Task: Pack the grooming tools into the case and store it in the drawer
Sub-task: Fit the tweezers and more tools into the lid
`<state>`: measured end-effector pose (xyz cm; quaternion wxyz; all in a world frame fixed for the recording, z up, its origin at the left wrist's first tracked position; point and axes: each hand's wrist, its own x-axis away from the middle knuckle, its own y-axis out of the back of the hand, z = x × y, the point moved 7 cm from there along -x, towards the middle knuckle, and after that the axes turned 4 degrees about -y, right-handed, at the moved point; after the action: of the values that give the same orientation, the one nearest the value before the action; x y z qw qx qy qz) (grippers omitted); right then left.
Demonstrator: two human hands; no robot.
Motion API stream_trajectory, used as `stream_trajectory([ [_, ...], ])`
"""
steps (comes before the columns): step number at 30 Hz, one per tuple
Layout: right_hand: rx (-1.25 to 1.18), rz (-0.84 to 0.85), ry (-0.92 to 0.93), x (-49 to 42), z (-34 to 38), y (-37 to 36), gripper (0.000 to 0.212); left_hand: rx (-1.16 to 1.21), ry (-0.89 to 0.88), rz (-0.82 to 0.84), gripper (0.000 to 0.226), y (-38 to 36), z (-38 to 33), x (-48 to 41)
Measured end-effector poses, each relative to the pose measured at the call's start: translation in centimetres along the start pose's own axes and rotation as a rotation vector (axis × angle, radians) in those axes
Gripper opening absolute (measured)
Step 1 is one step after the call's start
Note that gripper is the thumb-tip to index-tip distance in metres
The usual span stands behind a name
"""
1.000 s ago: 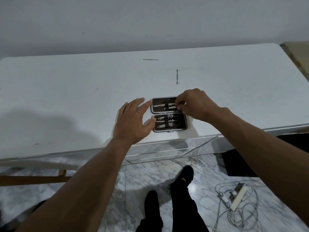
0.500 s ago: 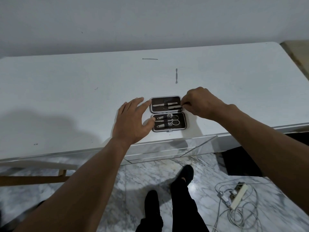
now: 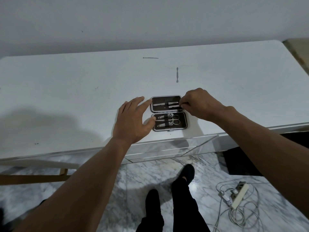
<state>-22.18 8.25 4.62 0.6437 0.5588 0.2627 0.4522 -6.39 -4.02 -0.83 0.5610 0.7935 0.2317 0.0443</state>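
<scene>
On the white tabletop (image 3: 66,97) the left hand (image 3: 132,121) lies open, fingers spread, against the open case (image 3: 168,113), while the right hand (image 3: 199,104) pinches a slim tool (image 3: 173,107) in its upper half.

Tool tip (image 3: 180,107) under right hand (image 3: 199,103)

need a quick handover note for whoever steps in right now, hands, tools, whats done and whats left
Left hand: open, fingers spread, steadying the left edge of the case.
Right hand: pinching the end of a tool in the upper half of the case, at its right edge.
Case lies open near the table's front edge.
Done: scissors and other tools strapped in.
Left: two thin tools still loose, one behind the case, one farther back; then close the case and put it in the drawer.
</scene>
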Motion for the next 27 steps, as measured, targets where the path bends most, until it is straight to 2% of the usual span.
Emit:
stream_trajectory([
  [27,0.093,0.005,0.013,-0.11,1.01,-0.22,0.018,-0.001,0.0,0.005,0.059,0.03,0.04,-0.02],
])
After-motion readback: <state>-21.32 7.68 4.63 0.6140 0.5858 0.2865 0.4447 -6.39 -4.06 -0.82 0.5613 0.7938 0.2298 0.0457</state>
